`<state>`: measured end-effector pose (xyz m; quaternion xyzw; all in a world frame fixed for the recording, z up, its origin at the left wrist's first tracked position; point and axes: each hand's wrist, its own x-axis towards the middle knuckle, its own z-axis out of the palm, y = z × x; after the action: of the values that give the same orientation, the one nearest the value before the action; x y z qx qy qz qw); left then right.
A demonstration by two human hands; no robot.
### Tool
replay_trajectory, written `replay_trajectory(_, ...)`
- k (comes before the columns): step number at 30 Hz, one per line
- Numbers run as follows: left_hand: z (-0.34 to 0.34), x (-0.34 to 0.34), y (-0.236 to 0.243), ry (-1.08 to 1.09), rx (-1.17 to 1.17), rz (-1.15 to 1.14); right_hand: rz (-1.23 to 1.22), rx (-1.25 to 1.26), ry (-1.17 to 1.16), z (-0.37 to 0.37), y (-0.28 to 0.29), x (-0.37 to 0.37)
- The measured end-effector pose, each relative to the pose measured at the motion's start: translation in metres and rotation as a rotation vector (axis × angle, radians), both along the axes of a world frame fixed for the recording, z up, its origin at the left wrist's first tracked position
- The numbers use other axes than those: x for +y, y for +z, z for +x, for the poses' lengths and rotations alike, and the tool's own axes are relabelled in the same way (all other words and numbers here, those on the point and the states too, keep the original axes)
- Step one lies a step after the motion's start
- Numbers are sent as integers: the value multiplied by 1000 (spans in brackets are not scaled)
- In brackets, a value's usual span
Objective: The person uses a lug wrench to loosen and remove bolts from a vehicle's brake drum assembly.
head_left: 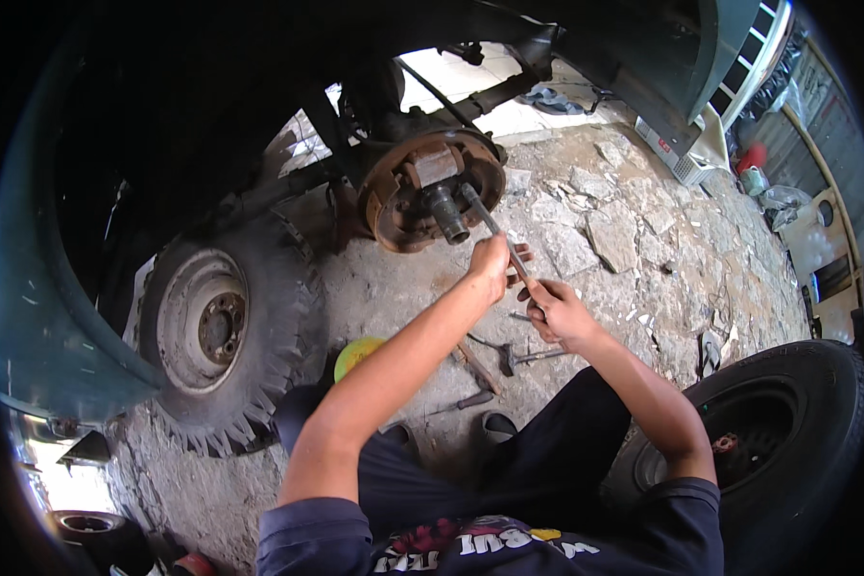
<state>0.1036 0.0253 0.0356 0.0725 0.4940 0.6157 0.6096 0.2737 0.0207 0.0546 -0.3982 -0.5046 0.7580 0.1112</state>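
A rusty round brake backing plate (pixel 384 204) with a greasy axle spindle (pixel 448 216) sticks out from under the vehicle ahead of me. A long metal socket wrench (pixel 486 217) slants from the plate, right of the spindle, down toward me. Its head rests against bolts or parts that are too small to make out. My left hand (pixel 491 265) is closed around the middle of the shaft, below the spindle. Lower and to the right, my right hand (pixel 560 313) grips the near end of the wrench.
A chunky-treaded wheel (pixel 223 322) stands at left, and a black tire (pixel 787 432) at lower right. Between my feet and the axle lie a screwdriver (pixel 472 398), a hammer-like tool (pixel 511 359) and a yellow-green round thing (pixel 355 357). Broken stone slabs (pixel 612 238) cover the ground at right.
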Motion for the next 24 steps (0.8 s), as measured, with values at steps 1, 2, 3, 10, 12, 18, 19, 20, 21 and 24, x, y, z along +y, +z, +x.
replay_trajectory(1, 2, 0, 3, -11, -15, -31, 243, -97, -1, -6, -11, -1)
replay_trajectory(2, 4, -1, 5, 29, -2, -44, 487, -195, 0, -8, -26, 0)
replay_trajectory(3, 3, -4, 5, 36, 13, -61, 953, -195, -3, -13, -34, -4)
replay_trajectory(10, -11, 8, -12, 40, -117, -153, -31, -2, -66, -27, -28, -11)
replay_trajectory(12, -16, 5, -7, 65, -271, -89, -496, 210, -60, -18, -16, -19)
replay_trajectory(18, -4, 11, -9, 115, -291, -34, 55, 69, 69, 4, -55, -11)
replay_trajectory(19, -2, 11, -9, 119, -251, -59, 654, -228, 63, 1, -63, -18)
replay_trajectory(20, 0, 12, -8, 122, -211, -84, 1251, -530, 56, -2, -69, -24)
replay_trajectory(21, -2, 14, -6, 173, -153, -96, 1204, -683, 81, -11, -41, -31)
replay_trajectory(24, -7, 17, -17, 177, -104, -42, 1239, -390, 75, -12, -55, -29)
